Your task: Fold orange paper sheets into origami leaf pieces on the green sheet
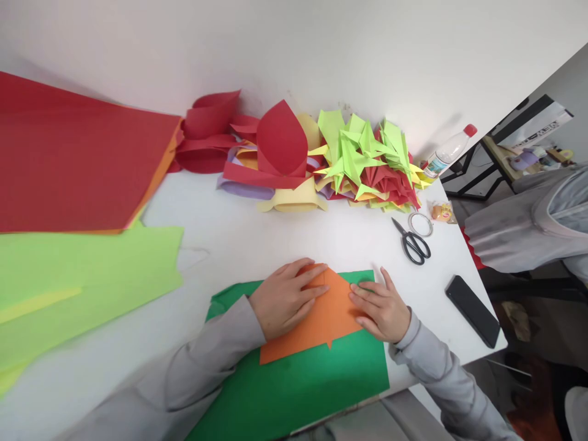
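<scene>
A folded sheet of orange paper [307,334] lies on a larger green sheet [321,386] at the table's front. It has a slanted edge at its upper right and a small point at its lower edge. My left hand [282,299] rests flat on the orange paper's left part, fingers stretched and slightly apart. At the right edge of the same paper, my right hand [383,309] touches it with spread fingertips, one finger raised. Parts of the orange paper are hidden under both hands.
Black-handled scissors [412,241], a roll of tape [421,224], a wrapped snack [441,212] and a phone [473,311] lie at right. A bottle [448,152] stands near folded green stars [356,150] and red paper crowns [281,138]. Large red sheets [82,165] and light green sheets [114,269] lie left.
</scene>
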The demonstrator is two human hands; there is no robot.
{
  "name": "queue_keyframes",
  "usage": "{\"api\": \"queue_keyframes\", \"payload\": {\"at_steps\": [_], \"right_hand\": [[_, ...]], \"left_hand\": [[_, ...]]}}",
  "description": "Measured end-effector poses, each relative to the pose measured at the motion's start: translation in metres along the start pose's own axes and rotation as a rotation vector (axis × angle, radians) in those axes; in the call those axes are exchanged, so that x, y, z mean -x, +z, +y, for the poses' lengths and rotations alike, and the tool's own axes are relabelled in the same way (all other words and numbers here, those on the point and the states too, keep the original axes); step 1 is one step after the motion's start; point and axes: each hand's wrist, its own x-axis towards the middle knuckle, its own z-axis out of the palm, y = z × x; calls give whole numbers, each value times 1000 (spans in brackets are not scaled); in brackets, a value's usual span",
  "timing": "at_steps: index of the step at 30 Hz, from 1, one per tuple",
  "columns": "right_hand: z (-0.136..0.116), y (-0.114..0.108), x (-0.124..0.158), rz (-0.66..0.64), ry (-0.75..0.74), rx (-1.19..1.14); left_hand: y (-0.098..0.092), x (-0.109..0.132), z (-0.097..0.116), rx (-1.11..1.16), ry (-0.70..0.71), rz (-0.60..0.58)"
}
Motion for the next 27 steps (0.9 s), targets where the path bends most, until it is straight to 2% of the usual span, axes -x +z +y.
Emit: {"api": "queue_keyframes", "payload": {"at_steps": [4,10,27], "right_hand": [[6,-3,15,69,-14,-15],[9,-6,20,141,-29,-21],[14,-16,24,205,127,-163]], "left_hand": [[-3,-1,1,-6,1,-3],[-4,-2,3,-36,-8,5],[-2,-1,2,-30,-28,-3]]}}
